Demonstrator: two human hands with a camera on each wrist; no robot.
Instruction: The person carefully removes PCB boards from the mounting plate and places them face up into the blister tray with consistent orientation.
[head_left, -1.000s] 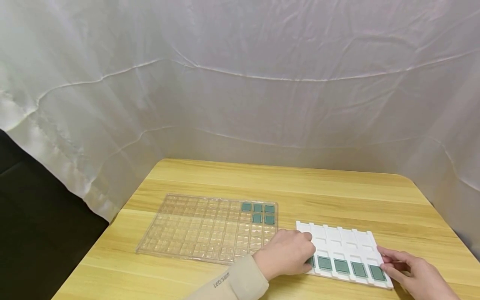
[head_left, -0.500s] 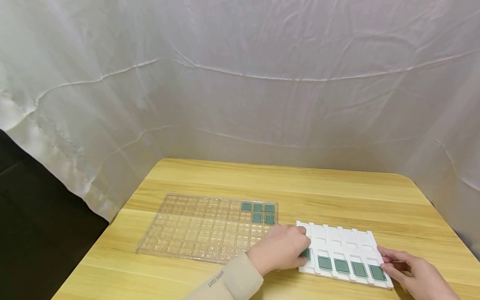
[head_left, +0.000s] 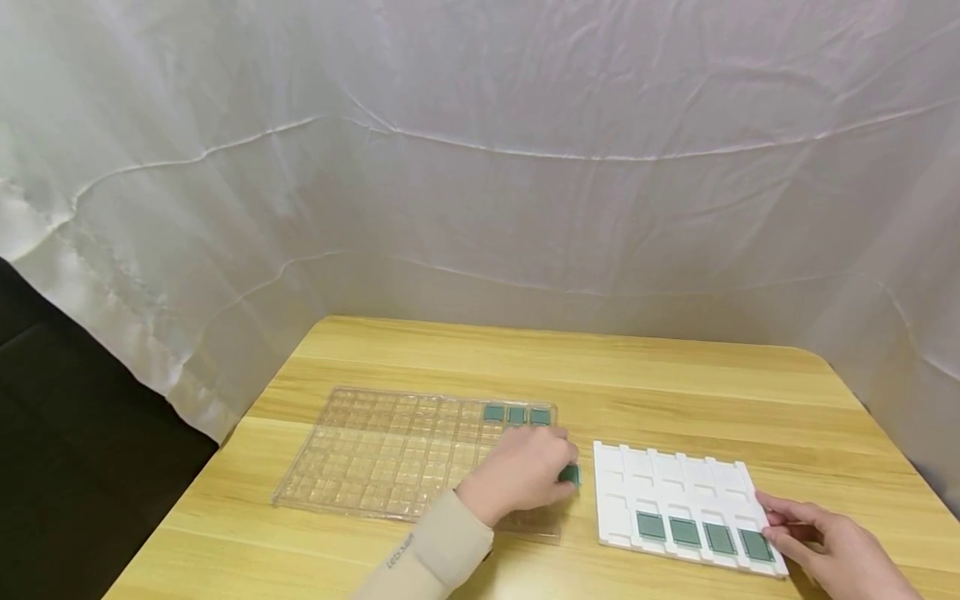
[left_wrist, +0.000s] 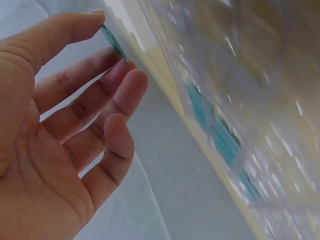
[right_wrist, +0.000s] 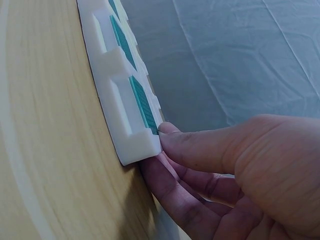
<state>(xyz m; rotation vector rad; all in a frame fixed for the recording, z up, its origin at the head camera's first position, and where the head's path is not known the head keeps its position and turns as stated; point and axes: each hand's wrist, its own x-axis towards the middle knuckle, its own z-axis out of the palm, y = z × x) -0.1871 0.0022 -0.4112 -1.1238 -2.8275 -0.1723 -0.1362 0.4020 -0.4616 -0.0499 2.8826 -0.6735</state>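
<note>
My left hand (head_left: 525,468) pinches a small green circuit board (head_left: 571,475) between thumb and fingertips, over the right end of the clear plastic tray (head_left: 390,458). The left wrist view has that board (left_wrist: 115,43) edge-on at the fingertips. Three green boards show in the tray's far right corner; the hand covers the pockets in front of them. At the right, my right hand (head_left: 832,542) grips the short edge of the white tray (head_left: 678,479), thumb on top and fingers beneath in the right wrist view. Several green boards (head_left: 686,532) lie in its near row.
Both trays lie on a wooden table (head_left: 600,375), the clear one left of the white one with a narrow gap between. A pale cloth curtain (head_left: 525,208) hangs behind the table. Something black (head_left: 90,467) stands beyond the left edge.
My left hand has lifted the leftmost board from the white tray's near row and carried it left to the clear tray. My right hand stays on the white tray's edge.
</note>
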